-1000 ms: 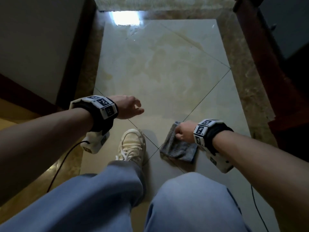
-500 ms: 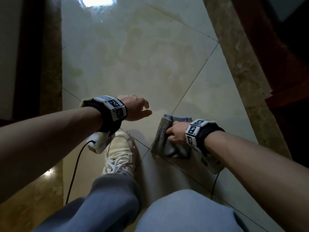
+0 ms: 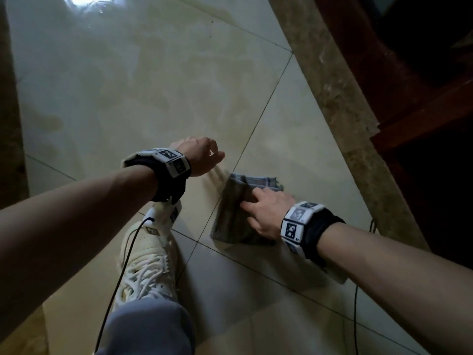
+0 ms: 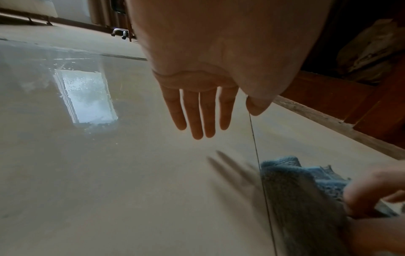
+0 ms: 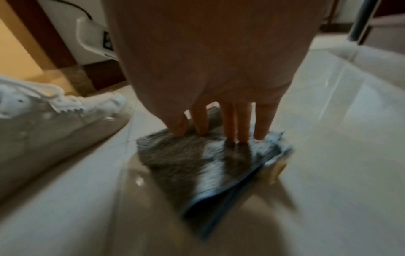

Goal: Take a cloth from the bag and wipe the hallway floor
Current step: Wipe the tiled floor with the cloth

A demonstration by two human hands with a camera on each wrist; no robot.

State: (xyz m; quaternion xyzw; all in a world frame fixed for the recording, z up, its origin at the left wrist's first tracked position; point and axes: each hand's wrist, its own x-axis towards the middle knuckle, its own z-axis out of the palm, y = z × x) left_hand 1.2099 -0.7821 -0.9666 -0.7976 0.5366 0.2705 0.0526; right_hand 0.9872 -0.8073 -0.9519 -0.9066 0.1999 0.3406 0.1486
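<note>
Left wall side: a dark band runs along the left edge of the head view, next to the pale tiles.
Floor [image 3: 153, 93]: glossy cream tiles with thin dark joint lines; a bright window reflection [image 4: 85, 98] lies on the surface, far from the hands.
Shoe [image 3: 148, 267]: a white laced sneaker stands on the tiles below the left wrist, with a grey trouser leg [image 3: 151, 329] above it. In the right wrist view the shoe is at the left, near the cloth but apart from it.
Left hand [image 3: 202, 155]: it hovers above the tiles, palm down, fingers [image 4: 195, 112] straight and slightly spread. It holds nothing and touches nothing; its shadow falls on the floor under it.
Cloth [image 3: 235, 213]: a folded grey-blue cloth lies flat on the floor, across a tile joint, just right of the left hand and between the shoe and the stone border.
Right hand [image 3: 268, 213]: it presses down on the cloth with straight fingers [image 5: 243, 123]; the tips rest on the upper face of the cloth, not curled around it. The cloth looks blurred in the right wrist view.
Stone border [image 3: 332, 103]: a speckled brown strip runs diagonally right of the cloth.
Wooden frame [image 3: 422, 119]: dark red-brown wood stands beyond the border, at the far right.
</note>
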